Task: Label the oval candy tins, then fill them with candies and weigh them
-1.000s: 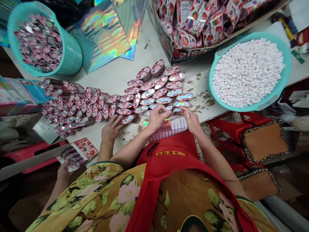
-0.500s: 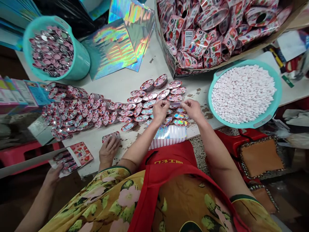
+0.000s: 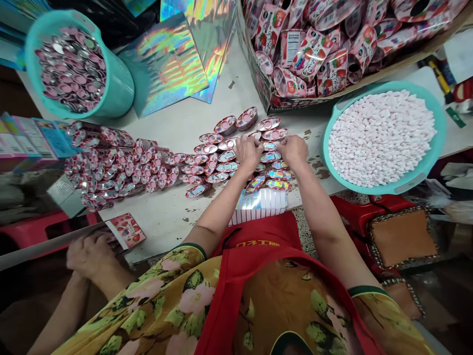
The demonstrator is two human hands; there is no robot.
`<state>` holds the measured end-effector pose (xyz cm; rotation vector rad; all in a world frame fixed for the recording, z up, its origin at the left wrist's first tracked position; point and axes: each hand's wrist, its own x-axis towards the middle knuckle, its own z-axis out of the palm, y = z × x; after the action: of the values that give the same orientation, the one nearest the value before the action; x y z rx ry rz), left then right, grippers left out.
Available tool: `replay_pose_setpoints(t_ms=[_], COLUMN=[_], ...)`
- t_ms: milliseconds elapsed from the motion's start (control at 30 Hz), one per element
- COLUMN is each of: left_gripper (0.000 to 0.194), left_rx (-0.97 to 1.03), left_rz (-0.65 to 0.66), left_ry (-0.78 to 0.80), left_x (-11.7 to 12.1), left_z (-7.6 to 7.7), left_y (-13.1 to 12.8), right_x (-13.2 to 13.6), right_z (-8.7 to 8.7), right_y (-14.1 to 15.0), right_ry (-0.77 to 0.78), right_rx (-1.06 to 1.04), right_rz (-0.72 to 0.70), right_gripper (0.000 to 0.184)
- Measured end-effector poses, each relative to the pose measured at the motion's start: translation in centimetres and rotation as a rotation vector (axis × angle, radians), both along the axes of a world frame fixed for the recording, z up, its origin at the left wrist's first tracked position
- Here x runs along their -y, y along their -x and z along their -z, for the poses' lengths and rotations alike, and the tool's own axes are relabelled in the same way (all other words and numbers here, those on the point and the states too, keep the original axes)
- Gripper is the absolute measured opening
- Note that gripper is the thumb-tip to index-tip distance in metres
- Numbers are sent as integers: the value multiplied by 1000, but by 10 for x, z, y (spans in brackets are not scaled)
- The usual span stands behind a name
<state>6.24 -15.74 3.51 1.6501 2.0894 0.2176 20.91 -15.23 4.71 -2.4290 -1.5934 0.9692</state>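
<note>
My left hand (image 3: 249,154) and my right hand (image 3: 294,150) are closed at the two ends of one small oval-ended candy pack. Across its top lies a shiny holographic sticker strip (image 3: 270,146), its ends hidden under my fingertips. Around my hands stand several upright strawberry-print packs (image 3: 206,149); the nearer ones, such as one pack (image 3: 278,185), bear holographic strips on top, while those farther off show pink round tops. At the table edge before my apron lies a sheet of holographic stickers (image 3: 254,199), cut into strips.
A turquoise basin of white candies (image 3: 441,123) stands at right, below a carton (image 3: 258,81) of strawberry-print packs. Leftward are a turquoise bucket (image 3: 120,88) of pink and silver pieces, holographic sheets (image 3: 166,64) and massed packs (image 3: 121,162). A co-worker's hands (image 3: 94,259) hold packs near a strawberry-print box (image 3: 127,230).
My hands moved slightly away from me, bringing the strip from mid-air onto a pack's top. The co-worker's hand left the table with a pack and joined the other hand at the box.
</note>
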Motion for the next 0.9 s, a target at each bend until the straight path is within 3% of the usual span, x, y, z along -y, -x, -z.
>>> replay_pose_setpoints(t_ms=[100,200,300,367,467,600,667,800,900], left_gripper=[5,15,10,7,9,12,9,28,9], left_rx=[26,90,140,197,361,566,495,223,128], left_rz=[-50,-72,-13,23,107,411,522,577,575], left_ry=[-32,-71,-80,-125,-124,227,309,212,199], left_x=[0,-4,-6,3,41,109,136,162,164], left_z=[2,6,2,-7,-27,-39,-36,-25,-21], left_y=[3,9,19,27,43,56,55,47,43], right_x=[-5,-11,5,40,123,216,236,251,260], right_z=[-2,-2,0,5,20,41,47,48,39], right_y=[-2,-8,-16,-24,-31,-21,-15,-23,-36], right_ry=[4,-26,-125,-232,-268,-28,32,8,34], right_rx=[19,43,-4,-66,-215,-579,-704,-799,-781], right_rz=[18,33,49,145,433,617,604,443,367], right_gripper=[15,12,12,20,35,56,57,43,42])
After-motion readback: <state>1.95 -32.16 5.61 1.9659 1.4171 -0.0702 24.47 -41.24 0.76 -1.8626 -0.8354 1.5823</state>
